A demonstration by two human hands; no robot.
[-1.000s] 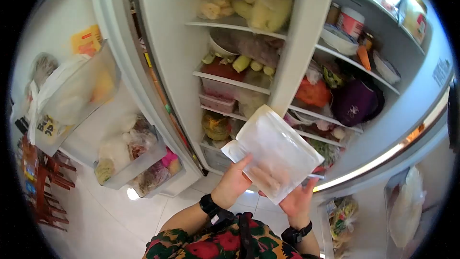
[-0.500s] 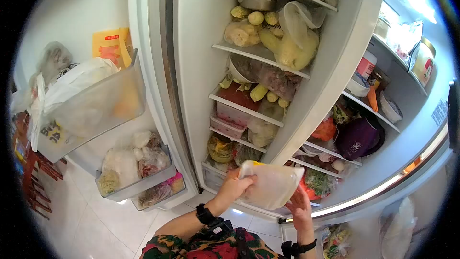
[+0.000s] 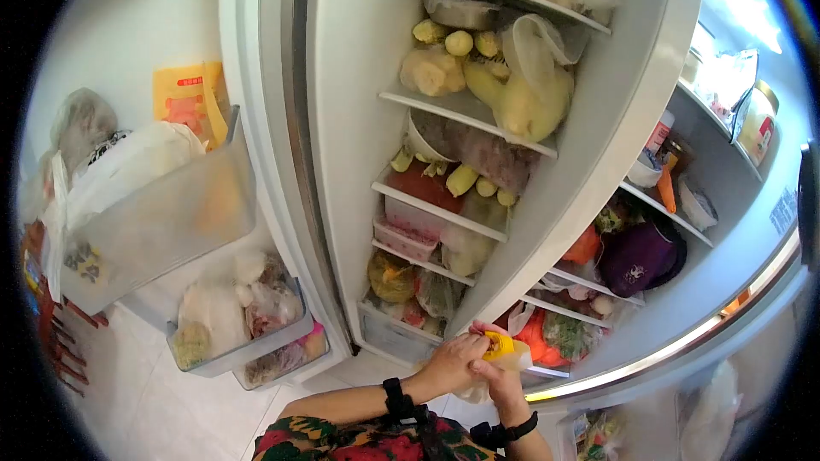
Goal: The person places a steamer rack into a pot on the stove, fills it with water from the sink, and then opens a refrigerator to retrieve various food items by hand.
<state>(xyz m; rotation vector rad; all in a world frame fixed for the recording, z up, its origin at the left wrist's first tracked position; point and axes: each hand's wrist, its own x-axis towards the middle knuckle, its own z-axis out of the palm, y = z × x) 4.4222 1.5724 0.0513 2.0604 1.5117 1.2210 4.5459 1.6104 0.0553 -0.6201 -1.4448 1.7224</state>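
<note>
Both hands are together in front of the lower fridge shelves, closed on a pale plastic package (image 3: 515, 360) with a yellow part at its top. My left hand (image 3: 453, 363) wraps its fingers over the package from the left. My right hand (image 3: 502, 382) grips it from the right, thumb near the yellow part. Most of the package is hidden behind the hands. A black band circles each wrist. Just behind the hands are the lowest shelves, with a red bag (image 3: 536, 339) close on the right.
A two-part fridge stands open. Its left shelves (image 3: 470, 111) hold frozen bags and corn-like pieces; the right side holds a purple bag (image 3: 641, 256), bowls and jars. Door bins (image 3: 162, 230) with bags hang at left. The tiled floor (image 3: 149, 384) and a wooden chair (image 3: 64, 350) are lower left.
The package has gone from flat and spread out to gathered between the hands, its yellow part now showing. Both hands have come together. The view has shifted, showing more upper shelves.
</note>
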